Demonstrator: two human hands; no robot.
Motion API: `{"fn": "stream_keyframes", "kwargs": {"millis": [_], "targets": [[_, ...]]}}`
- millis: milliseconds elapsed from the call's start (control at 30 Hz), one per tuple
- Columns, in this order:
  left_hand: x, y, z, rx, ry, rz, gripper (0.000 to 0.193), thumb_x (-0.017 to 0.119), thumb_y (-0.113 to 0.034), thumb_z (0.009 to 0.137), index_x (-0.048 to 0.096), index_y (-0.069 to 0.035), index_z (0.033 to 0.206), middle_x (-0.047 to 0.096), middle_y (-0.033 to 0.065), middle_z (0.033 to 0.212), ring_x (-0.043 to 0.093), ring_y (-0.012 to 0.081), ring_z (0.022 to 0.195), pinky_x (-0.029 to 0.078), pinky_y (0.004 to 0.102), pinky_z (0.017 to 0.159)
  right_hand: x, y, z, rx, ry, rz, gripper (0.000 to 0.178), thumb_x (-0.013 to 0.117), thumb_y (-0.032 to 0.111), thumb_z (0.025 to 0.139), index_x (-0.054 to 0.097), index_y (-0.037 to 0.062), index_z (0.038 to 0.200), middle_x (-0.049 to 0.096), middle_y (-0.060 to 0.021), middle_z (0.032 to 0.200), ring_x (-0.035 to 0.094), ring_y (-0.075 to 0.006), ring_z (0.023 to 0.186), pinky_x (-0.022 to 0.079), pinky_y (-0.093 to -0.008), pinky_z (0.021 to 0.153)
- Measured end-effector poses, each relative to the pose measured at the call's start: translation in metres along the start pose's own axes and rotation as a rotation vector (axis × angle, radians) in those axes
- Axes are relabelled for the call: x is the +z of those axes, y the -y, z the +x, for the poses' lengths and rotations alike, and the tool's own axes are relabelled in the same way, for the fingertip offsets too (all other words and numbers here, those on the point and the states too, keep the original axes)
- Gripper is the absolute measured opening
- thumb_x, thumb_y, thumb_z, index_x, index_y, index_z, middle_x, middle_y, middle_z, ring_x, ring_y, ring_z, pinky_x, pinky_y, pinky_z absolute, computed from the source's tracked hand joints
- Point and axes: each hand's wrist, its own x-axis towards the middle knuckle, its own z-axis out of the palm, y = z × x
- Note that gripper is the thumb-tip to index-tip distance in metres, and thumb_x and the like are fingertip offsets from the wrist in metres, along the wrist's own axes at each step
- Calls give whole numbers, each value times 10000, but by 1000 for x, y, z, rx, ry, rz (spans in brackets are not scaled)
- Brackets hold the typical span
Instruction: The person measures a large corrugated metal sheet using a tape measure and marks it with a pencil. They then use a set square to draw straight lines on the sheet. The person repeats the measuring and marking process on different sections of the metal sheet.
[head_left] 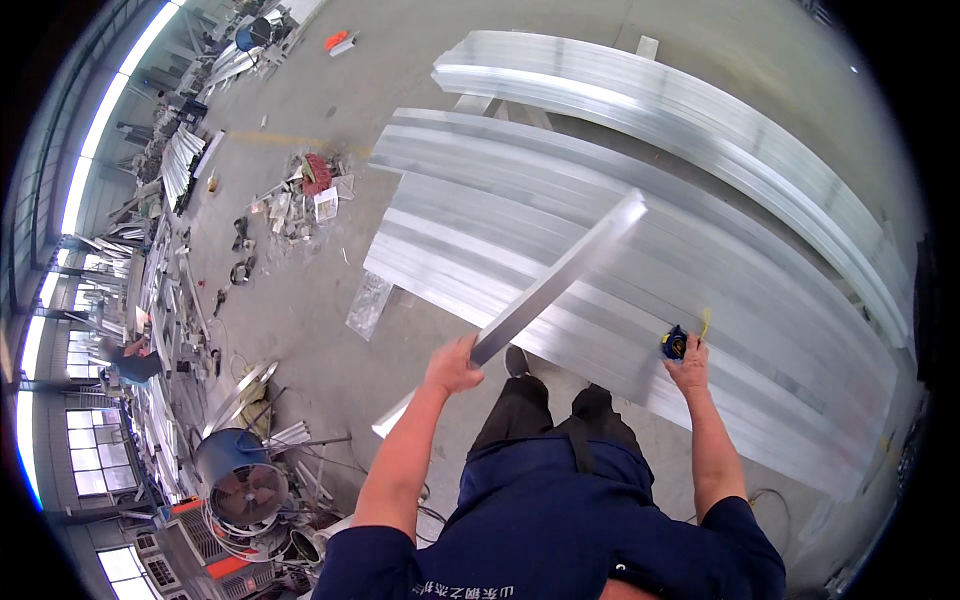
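A wide stack of long aluminium bars [620, 260] fills the middle of the view, lying side by side and running away to the right; a second stack [700, 120] lies beyond it, apart from the first. Both seem to sit on low supports above the concrete floor [300, 330], probably so single lengths can be lifted off.

One bar [560, 275] is out of the pile. It crosses the near stack at a slant, its far end raised above the other lengths and its near end coming back past the edge toward the person. The left hand [452, 367] is closed round it near that end, which looks like the way to keep such a long piece balanced and clear of the rest.

The right hand [688, 358] rests at the near edge of the stack, fingers wrapped round a small blue tape measure [675, 344] with a bit of yellow showing at its top; whether any tape is drawn out I cannot tell.

The person's dark trouser legs stand just in front of the stack. To the left the floor is crowded: a blue drum fan [240, 480], a heap of scraps and boxes [305, 195], racks of metal along the windowed wall, and another person [130, 362] bent over there, well apart
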Motion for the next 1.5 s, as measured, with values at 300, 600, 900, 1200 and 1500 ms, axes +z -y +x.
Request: {"fn": "stream_keyframes", "kwargs": {"millis": [300,600,900,1200,1500], "targets": [[-49,40,189,470,120,168,397,655,-93,653,547,-60,1033,617,152,943,609,352,928,500,444,804,-19,80,-18,202,-58,-61,751,835,385,582,565,6,1172,559,-235,1101,515,-410,1051,434,-465,935],[-20,119,296,465,-537,133,384,653,-125,723,583,-75,1097,630,127,1037,591,311,1011,423,430,914,9,328,-62,363,445,380,789,852,307,622,538,-52,1250,589,-196,1199,596,-281,1090,460,-365,969],[-1,125,88,-163,407,-1252,538,629,-339,936,507,50,1286,619,155,1149,587,171,1039,472,301,902,85,458,-6,148,640,534,746,767,321,712,506,-15,1325,581,-194,1235,571,-286,1143,446,-366,990],[-19,172,44,-499,340,-1814,436,613,-326,959,516,3,1230,618,48,1060,591,137,941,497,274,807,132,514,-16,-77,731,545,726,734,346,722,514,8,1325,604,-214,1194,593,-325,1116,468,-385,969],[-11,175,2,26,111,-931,573,743,-346,826,533,17,1216,626,146,1035,612,214,944,495,328,837,132,472,-40,527,1068,1123,385,605,213,913,586,5,1237,642,-63,1065,608,-117,850,521,-263,734]]}}
